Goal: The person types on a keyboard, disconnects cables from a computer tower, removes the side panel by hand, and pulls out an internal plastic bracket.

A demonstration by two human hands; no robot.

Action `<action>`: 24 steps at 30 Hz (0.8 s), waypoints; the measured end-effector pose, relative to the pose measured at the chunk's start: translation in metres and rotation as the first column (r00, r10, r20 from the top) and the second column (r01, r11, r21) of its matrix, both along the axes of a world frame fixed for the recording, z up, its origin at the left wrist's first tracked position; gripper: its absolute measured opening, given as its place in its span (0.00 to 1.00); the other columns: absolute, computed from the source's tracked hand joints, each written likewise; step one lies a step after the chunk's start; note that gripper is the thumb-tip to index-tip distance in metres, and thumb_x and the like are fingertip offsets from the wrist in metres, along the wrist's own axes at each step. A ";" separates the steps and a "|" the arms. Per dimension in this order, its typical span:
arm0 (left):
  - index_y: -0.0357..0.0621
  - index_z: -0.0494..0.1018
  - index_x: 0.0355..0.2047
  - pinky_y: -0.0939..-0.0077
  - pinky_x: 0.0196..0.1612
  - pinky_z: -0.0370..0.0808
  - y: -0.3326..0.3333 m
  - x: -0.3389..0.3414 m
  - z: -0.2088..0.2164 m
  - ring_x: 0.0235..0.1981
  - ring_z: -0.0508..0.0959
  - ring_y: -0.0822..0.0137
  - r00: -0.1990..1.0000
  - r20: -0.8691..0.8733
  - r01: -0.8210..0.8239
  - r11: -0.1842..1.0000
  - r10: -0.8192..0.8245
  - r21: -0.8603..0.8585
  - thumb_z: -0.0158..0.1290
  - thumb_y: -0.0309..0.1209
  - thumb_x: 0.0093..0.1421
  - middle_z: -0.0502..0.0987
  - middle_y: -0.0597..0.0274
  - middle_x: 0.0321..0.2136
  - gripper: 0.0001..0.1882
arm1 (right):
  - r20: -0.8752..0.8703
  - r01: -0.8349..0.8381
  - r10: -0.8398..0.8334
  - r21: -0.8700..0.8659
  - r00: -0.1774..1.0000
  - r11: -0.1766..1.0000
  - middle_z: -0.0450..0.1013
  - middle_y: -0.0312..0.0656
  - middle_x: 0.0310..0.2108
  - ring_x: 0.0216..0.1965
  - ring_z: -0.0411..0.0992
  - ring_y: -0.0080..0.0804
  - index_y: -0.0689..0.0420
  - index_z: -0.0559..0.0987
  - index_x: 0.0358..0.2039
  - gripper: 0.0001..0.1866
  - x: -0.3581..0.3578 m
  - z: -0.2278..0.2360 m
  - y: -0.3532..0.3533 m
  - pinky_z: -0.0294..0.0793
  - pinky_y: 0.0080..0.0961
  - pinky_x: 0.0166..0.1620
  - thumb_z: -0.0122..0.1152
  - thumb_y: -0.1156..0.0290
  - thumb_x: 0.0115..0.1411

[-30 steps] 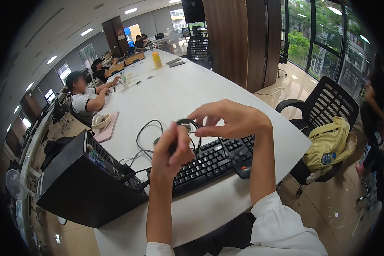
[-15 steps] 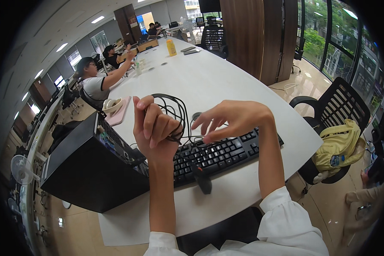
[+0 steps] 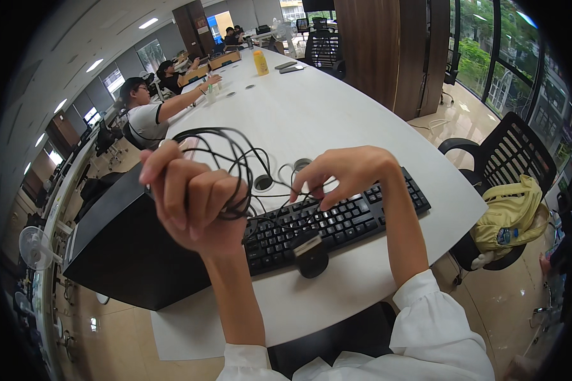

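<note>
My left hand [image 3: 194,197] is raised over the near left of the table, its fingers closed around a looped bundle of black cable [image 3: 240,204]. Loose coils arch above and to the right of that fist. My right hand [image 3: 349,174] hovers over the keyboard's middle, with thumb and fingers curled together on a strand of the same cable. Beneath the hands lies a black keyboard [image 3: 356,219], partly covered by drooping strands. A small dark piece [image 3: 311,259], blurred, hangs in front of the keyboard's near edge; its kind is unclear.
A black computer case [image 3: 133,241] stands at the left, close to my left forearm. Round holes [image 3: 262,183] open in the white table [image 3: 337,120]. A yellow bottle [image 3: 260,63] stands farther back. One person [image 3: 147,120] sits along the left side. A chair [image 3: 508,159] holds a yellow backpack [image 3: 511,213].
My left hand has moved left and slightly nearer, spreading the cable coils wider. My right hand's fingers have curled down onto a strand. The hanging dark piece has swung and turned.
</note>
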State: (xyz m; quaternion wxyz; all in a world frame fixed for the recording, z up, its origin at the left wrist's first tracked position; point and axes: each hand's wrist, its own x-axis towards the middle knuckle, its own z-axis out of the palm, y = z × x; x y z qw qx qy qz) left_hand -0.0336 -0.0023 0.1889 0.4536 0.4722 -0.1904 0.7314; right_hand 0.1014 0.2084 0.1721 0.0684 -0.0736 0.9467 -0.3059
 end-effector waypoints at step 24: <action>0.32 0.58 0.70 0.70 0.42 0.77 0.030 0.044 -0.013 0.23 0.76 0.72 -0.447 -0.548 -0.894 -0.375 0.707 0.244 0.40 0.38 0.79 0.80 0.49 0.51 0.26 | -0.523 -0.283 0.194 -0.096 0.830 0.954 0.72 0.44 0.27 0.31 0.73 0.42 0.64 0.77 0.23 0.18 0.028 0.024 -0.040 0.70 0.36 0.37 0.72 0.65 0.62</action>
